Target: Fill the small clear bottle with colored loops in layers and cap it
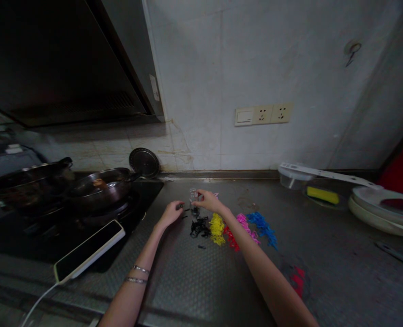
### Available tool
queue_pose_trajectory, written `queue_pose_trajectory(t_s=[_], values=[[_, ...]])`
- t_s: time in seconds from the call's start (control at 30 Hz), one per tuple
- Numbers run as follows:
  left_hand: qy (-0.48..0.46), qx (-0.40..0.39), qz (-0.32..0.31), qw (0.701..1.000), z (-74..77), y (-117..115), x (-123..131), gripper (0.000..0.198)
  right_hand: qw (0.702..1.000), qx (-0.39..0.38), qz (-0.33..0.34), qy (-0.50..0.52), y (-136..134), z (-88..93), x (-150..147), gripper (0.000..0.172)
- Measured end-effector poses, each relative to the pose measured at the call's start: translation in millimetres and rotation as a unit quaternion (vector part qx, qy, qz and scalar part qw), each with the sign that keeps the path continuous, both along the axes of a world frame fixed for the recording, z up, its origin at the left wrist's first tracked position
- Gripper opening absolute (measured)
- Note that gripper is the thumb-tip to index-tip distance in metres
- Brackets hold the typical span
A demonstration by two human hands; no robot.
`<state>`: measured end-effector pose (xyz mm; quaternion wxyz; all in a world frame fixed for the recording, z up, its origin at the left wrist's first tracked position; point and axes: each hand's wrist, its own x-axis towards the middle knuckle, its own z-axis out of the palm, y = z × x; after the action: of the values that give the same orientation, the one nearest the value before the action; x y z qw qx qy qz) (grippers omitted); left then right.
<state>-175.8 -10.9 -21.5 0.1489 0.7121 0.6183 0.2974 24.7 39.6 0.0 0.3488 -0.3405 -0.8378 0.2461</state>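
The clear container [193,195], held by the right hand [208,200] at the far side of the black pile [200,227], is best kept still; a dark bit [180,206] seems pinched by the left hand [171,213].

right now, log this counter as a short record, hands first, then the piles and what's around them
left hand: near the black pile; whether it grips anything is too small to tell
right hand: holds a small clear container
piles, left to right: black pile, yellow pile, red pile, pink pile, blue pile
left side: phone with a white cable; pan beyond it
right side: yellow sponge
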Motion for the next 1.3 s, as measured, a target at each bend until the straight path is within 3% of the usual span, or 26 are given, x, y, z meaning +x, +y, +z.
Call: queue_pose_trajectory(t_s=[0.17,0.37,0.53,0.67,0.8,0.9,1.03,1.3], values=[[-0.005,0.017,-0.018,1.000,-6.3,-1.4,1.2,0.041,1.000,-0.003,0.003,0.000,-1.1,-0.1,-0.5,0.038],[0.006,0.005,-0.058,0.998,-11.5,-0.7,2.6,0.034,1.000,0.001,0.007,-0.013,0.1,-3.1,0.1,0.035],[0.008,-0.013,-0.093,0.996,-7.5,-2.5,4.9,0.031,0.999,-0.027,0.010,-0.018,2.2,-4.7,0.6,0.049],[0.007,-0.019,-0.076,0.997,-2.9,-4.1,4.8,0.029,0.995,-0.096,0.011,-0.026,1.8,7.6,10.4,0.060],[0.004,-0.015,-0.056,0.998,0.4,-3.9,3.9,0.026,0.981,-0.187,-0.015,-0.049,5.3,26.3,29.7,0.054],[0.031,0.012,-0.010,0.999,0.4,-2.0,2.1,0.025,0.989,-0.125,-0.054,-0.058,15.4,33.7,35.2,0.044],[0.079,0.021,0.070,0.994,-0.9,0.9,-2.0,0.025,0.987,-0.021,-0.100,-0.122,38.2,29.2,17.5,0.034],[0.031,-0.013,0.122,0.992,-7.4,3.7,-6.2,0.019,0.980,-0.016,-0.080,-0.180,73.0,6.8,-23.8,0.037]])
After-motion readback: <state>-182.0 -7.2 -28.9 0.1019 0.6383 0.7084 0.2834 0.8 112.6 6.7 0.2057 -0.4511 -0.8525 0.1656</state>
